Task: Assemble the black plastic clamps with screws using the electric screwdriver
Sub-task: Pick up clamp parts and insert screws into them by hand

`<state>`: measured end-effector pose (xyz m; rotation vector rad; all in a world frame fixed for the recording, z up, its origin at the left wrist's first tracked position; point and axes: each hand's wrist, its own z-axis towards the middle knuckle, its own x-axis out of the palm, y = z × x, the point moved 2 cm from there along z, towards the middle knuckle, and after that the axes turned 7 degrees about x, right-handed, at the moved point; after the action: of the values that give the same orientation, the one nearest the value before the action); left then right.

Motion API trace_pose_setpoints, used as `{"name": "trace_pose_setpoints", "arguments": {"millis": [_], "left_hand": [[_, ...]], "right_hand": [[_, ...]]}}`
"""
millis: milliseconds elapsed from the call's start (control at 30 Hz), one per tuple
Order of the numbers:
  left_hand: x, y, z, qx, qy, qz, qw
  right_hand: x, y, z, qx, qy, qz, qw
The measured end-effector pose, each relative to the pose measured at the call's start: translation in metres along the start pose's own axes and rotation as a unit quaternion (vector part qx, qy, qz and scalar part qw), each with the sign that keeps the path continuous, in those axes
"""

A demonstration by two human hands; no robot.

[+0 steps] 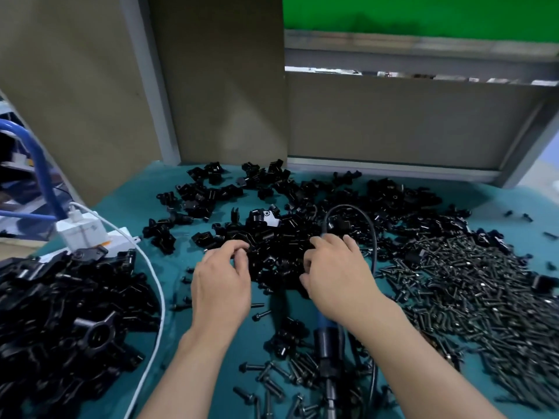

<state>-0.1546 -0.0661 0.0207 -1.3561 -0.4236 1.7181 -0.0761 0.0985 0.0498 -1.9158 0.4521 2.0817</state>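
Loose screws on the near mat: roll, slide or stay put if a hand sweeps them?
The loose screws would probably roll in short arcs, not straight: each shows a wide head on a narrower shank. They look like dark metal, so likely stiff and heavy for their size. The teal mat looks matte, so sliding seems limited.

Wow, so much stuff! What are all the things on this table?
clamp pieces: big pile, black, table middle
larger parts: one heap, black, left
screws: hundreds, dark, right and front
electric screwdriver: one, black and blue, front middle, lying flat
cable: one, black, looping over the pile
power strip: one, white, left, white cord attached
hose: one, blue, far left
table: one, teal, underneath
cardboard panels: several, brown, behind
board: one, green, top right
left hand: one, fingers curled in clamp pieces
right hand: one, fingers in clamp pieces
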Motion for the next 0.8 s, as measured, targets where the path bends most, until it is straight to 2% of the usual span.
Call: {"name": "trace_pose_setpoints", "arguments": {"millis": [100,167,267,333,400,467,533,600,700,767,800], "left_hand": [[-0.002,0.003,0.001,-0.017,0.008,0.064,0.998],[-0.004,0.003,0.001,-0.045,0.004,0.068,0.997],[-0.007,-0.001,0.002,-0.053,-0.017,0.028,0.998],[-0.008,-0.008,-0.001,-0.006,-0.052,-0.024,0.998],[-0.006,-0.023,-0.009,0.083,-0.061,-0.072,0.992],[0.001,-0.033,-0.019,0.162,-0.012,-0.083,0.983],[0.008,-0.035,-0.021,0.192,0.013,-0.078,0.978],[0.010,-0.030,-0.016,0.163,0.005,-0.118,0.980],[0.010,-0.023,-0.007,0.068,0.001,-0.220,0.973],[0.010,-0.021,-0.003,0.031,-0.012,-0.290,0.956],[0.010,-0.022,-0.003,0.023,-0.024,-0.314,0.949]], "right_hand": [[0.002,0.003,0.004,-0.007,0.059,-0.025,0.998],[0.001,0.006,0.004,-0.021,0.081,-0.028,0.996],[-0.005,0.010,0.003,-0.037,0.047,0.056,0.997],[-0.008,0.007,0.000,-0.015,-0.035,0.194,0.980],[-0.009,0.000,-0.003,0.040,-0.084,0.337,0.937],[-0.012,-0.004,-0.006,0.046,-0.087,0.380,0.920],[-0.016,-0.008,-0.005,0.035,-0.068,0.383,0.920],[-0.022,-0.011,-0.003,0.032,-0.037,0.416,0.908],[-0.026,-0.013,-0.003,0.034,0.025,0.510,0.859],[-0.024,-0.012,-0.002,0.044,0.027,0.515,0.856],[-0.021,-0.010,-0.002,0.049,0.010,0.495,0.867]]}}
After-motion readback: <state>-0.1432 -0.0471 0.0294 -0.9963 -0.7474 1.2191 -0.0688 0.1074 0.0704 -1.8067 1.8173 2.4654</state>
